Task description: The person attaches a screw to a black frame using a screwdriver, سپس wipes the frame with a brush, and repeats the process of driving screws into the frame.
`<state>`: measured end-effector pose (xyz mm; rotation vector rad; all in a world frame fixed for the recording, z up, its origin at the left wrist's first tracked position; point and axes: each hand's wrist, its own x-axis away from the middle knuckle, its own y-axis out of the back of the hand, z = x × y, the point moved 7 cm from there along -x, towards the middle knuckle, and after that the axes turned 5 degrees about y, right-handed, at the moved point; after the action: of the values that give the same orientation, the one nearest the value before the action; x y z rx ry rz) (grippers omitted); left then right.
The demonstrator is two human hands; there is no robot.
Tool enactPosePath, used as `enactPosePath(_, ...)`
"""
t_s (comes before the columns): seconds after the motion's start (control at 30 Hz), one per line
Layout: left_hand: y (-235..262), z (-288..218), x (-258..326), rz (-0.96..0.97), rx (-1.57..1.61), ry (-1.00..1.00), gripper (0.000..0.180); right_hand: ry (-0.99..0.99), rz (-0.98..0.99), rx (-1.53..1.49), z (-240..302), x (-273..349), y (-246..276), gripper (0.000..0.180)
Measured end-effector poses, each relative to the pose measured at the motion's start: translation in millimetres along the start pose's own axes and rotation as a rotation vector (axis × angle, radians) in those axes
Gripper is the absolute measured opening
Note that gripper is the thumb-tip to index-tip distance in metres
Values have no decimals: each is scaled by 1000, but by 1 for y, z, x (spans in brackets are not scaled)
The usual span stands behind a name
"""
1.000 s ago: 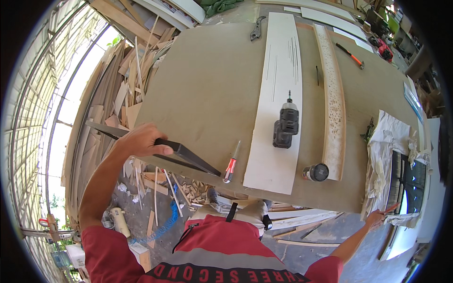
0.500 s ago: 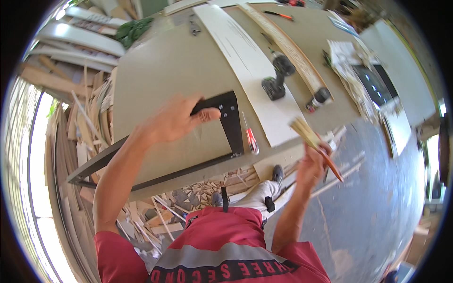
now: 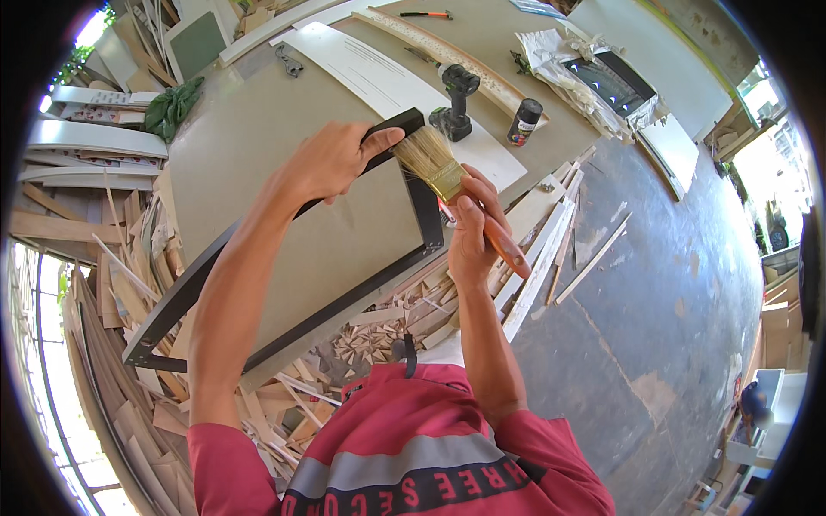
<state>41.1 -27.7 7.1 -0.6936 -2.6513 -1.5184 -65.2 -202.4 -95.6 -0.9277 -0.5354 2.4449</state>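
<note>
A black rectangular frame (image 3: 344, 303) stands at the table's near edge, its top corner raised. My left hand (image 3: 334, 162) is closed round the upper bar near that corner, thumb on top. In my right hand (image 3: 478, 225) is a wide paintbrush (image 3: 446, 179) with pale bristles, a gold-coloured ferrule and an orange-brown wooden handle. The bristles touch the frame's top corner. Behind the frame and the brush, a red and white screwdriver (image 3: 446, 212) is mostly hidden.
On the table (image 3: 228, 142) are a white board (image 3: 348, 70), a cordless drill (image 3: 459, 96), a black spray can (image 3: 524, 123) and an orange-handled hammer (image 3: 426, 14). Wood offcuts (image 3: 366, 340) cover the floor below the near edge. More timber (image 3: 103, 228) is piled at left.
My right hand has brought the brush up and left to the frame's corner. My left hand has closed on the upper bar, and the frame's corner sits higher in view.
</note>
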Motion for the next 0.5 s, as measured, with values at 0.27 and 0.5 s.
enactPosePath(0.27, -11, 11, -9, -12, -42, -6, 66, -446, -96, 286, -103, 137, 128, 27)
enactPosePath(0.5, -16, 20, -11, 24, 2, -3, 73, -615, -192, 479, -124, 175, 169, 26)
